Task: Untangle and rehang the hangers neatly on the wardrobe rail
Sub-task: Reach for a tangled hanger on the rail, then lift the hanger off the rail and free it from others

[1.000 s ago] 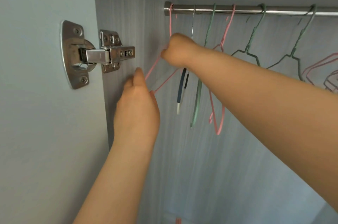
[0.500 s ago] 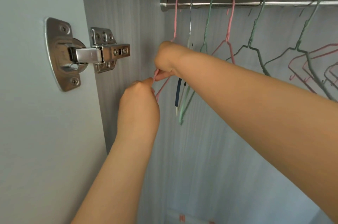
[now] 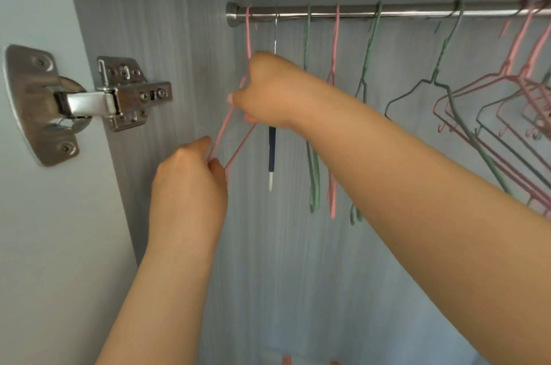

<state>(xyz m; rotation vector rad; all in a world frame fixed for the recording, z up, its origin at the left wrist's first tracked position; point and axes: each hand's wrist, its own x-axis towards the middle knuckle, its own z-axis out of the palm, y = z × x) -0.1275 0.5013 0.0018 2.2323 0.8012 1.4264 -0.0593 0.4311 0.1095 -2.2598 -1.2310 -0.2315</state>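
Nearest: two bare forearms reached up into the wardrobe. The left hand (image 3: 190, 182) was closed in a pinch on the lower wire of the pink hanger (image 3: 235, 123), low and close to the side wall (image 3: 167, 36). The right hand (image 3: 268, 90), slightly higher and further in, was closed around the same pink hanger near its neck, its forearm crossing in front of the other hangers.

Left, on the open door (image 3: 44, 245): a steel hinge (image 3: 86, 99), screwed to door and side wall.

Beyond the hands: the pink hanger's hook sat on the rail (image 3: 417, 11), at its far left end by the wall flange. Next to it along the rail, in order: a thin metal hanger with a dark blue sleeve (image 3: 272, 152), a green hanger (image 3: 313, 173), a second pink hanger (image 3: 333, 155), another green hanger (image 3: 368, 66), then a dark green hanger (image 3: 441, 72) turned more broadside.

Farthest right: a bunched cluster of pink and dark hangers (image 3: 518, 102), overlapping and crossed; how many could not be told.

Rear: the grey wood-grain back panel (image 3: 298, 275).
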